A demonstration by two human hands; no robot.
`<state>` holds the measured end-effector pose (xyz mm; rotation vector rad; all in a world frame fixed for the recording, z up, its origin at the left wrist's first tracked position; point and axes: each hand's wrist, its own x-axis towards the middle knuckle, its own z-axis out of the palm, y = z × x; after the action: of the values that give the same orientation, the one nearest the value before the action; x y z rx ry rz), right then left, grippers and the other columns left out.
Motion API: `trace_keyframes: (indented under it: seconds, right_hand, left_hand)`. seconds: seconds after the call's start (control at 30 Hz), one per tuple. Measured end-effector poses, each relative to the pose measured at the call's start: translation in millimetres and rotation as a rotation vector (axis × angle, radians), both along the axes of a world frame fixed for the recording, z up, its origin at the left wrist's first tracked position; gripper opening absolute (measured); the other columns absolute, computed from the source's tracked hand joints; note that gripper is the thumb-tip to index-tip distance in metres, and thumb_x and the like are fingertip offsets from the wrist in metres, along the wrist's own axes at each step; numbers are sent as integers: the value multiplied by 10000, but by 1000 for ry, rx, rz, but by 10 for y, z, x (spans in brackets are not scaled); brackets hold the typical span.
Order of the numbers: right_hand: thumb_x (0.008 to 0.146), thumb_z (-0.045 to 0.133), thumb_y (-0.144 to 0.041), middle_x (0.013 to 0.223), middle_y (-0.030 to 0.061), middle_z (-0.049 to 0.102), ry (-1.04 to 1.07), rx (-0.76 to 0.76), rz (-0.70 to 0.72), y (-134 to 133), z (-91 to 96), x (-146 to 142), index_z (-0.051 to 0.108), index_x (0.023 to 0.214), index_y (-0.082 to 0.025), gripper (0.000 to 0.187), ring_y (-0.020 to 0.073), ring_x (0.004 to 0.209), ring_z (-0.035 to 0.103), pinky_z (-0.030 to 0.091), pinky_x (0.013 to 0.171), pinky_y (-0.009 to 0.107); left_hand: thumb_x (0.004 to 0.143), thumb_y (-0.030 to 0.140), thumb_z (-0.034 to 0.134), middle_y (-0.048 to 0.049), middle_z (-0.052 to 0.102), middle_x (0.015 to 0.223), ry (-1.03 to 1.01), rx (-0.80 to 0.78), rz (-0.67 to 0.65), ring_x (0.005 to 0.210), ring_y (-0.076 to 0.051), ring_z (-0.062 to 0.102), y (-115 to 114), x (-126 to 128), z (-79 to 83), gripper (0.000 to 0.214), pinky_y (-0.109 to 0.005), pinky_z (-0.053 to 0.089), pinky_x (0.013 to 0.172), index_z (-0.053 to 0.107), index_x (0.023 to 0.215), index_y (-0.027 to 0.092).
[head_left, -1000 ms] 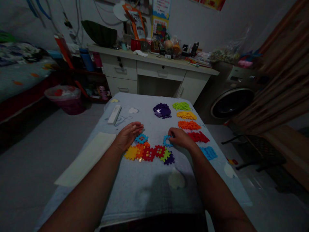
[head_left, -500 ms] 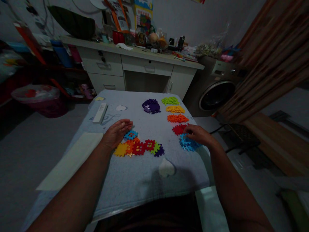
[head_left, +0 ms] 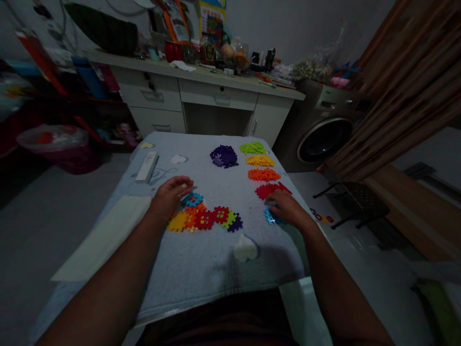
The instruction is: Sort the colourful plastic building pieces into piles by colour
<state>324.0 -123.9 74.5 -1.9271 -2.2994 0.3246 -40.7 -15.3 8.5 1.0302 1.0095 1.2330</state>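
My left hand [head_left: 171, 194] lies at the left end of a row of joined plastic interlocking blocks, its fingers stretched out and holding nothing. Beside its fingers is a blue window-like block [head_left: 193, 199]. The row also has a yellow block [head_left: 178, 222], orange ones, red ones [head_left: 204, 219], a green one [head_left: 229, 219] and a purple one [head_left: 235, 223]. My right hand [head_left: 286, 205] is low over the pile of blue blocks [head_left: 271, 217], thumb and fingers apart. It covers much of that pile. Just beyond is a pile of red blocks [head_left: 268, 190].
Orange [head_left: 264, 174], yellow [head_left: 260, 160], green [head_left: 252, 147] and purple [head_left: 224, 156] block piles lie farther back on the cloth-covered table [head_left: 216, 269]. A long white box [head_left: 147, 167] is at the left. Behind stand a cluttered desk [head_left: 201, 77] and a washing machine [head_left: 320, 129].
My right hand has shifted left over the blue pile, its fingers now spread lower. My left hand has barely moved. The view has shifted slightly.
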Motion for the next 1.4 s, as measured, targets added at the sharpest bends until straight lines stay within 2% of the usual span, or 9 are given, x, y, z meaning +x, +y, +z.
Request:
trace_keyframes:
  seconds: [0.2, 0.27, 0.37, 0.43, 0.63, 0.87, 1.13, 1.27, 1.4]
  right_hand:
    - [859, 628, -228, 1048, 104, 636, 157, -45, 183, 98, 45, -559, 654, 1073, -149, 229, 231, 1018, 567, 435, 926, 358]
    - [830, 683, -313, 1092, 112, 613, 167, -97, 251, 99, 2, -754, 625, 1163, -149, 376, 242, 1038, 559, 440, 930, 367]
    - [708, 794, -405, 1203, 136, 557, 172, -134, 289, 81, -116, -924, 507, 1350, -139, 752, 280, 1126, 522, 427, 983, 400]
    - [683, 808, -400, 1239, 143, 532, 182, -137, 280, 78, -194, -964, 462, 1394, -136, 834, 290, 1157, 504, 417, 1007, 413]
    - [736, 722, -273, 1167, 115, 550, 269, -97, 279, 136, -303, -983, 547, 1286, -148, 590, 249, 1088, 525, 427, 990, 388]
    - [670, 590, -104, 1236, 94, 522, 428, 58, 280, 196, -392, -1059, 493, 1312, -189, 655, 250, 1164, 465, 390, 1042, 403]
    - [709, 563, -112, 1254, 118, 506, 465, 199, 123, 253, -455, -1078, 467, 1342, -189, 645, 266, 1205, 448, 375, 1070, 437]
    - [756, 589, -179, 1275, 130, 520, 413, 239, 19, 301, -379, -996, 458, 1346, -191, 605, 284, 1215, 457, 370, 1078, 461]
    - [769, 611, -233, 1251, 136, 565, 308, 284, -28, 493, -166, -717, 513, 1254, -178, 498, 300, 1183, 485, 372, 1052, 478]
  left_hand:
    - [720, 343, 666, -37, 705, 934, 410, 214, 140, 908, -202, 655, -37, -2, -14, 238, -376, 509, 932, 674, 897, 185]
    - [739, 352, 636, -36, 699, 923, 477, 226, 125, 874, -195, 650, -39, -4, -31, 239, -353, 520, 874, 673, 905, 183]
    - [761, 360, 609, -36, 693, 910, 547, 241, 92, 837, -187, 642, -31, -10, -76, 256, -322, 518, 791, 674, 932, 181]
    - [770, 367, 602, -35, 690, 895, 567, 256, 73, 814, -183, 638, -19, -15, -107, 266, -310, 511, 752, 676, 947, 181]
    - [772, 358, 606, -34, 689, 874, 563, 264, 43, 813, -182, 646, -1, -15, -133, 246, -299, 502, 740, 672, 934, 185]
    - [765, 361, 608, -29, 684, 840, 539, 241, 32, 764, -175, 637, -18, -5, -102, 248, -293, 492, 693, 675, 929, 187]
    - [782, 377, 579, -32, 691, 834, 615, 259, 29, 765, -185, 640, -29, -13, -54, 261, -302, 494, 693, 679, 933, 189]
    - [780, 376, 574, -24, 689, 809, 642, 258, 35, 740, -184, 636, -27, -16, -38, 259, -302, 492, 671, 682, 931, 195]
    - [785, 382, 582, -25, 696, 811, 637, 255, 34, 743, -185, 640, -33, -14, -37, 250, -298, 491, 661, 681, 928, 202]
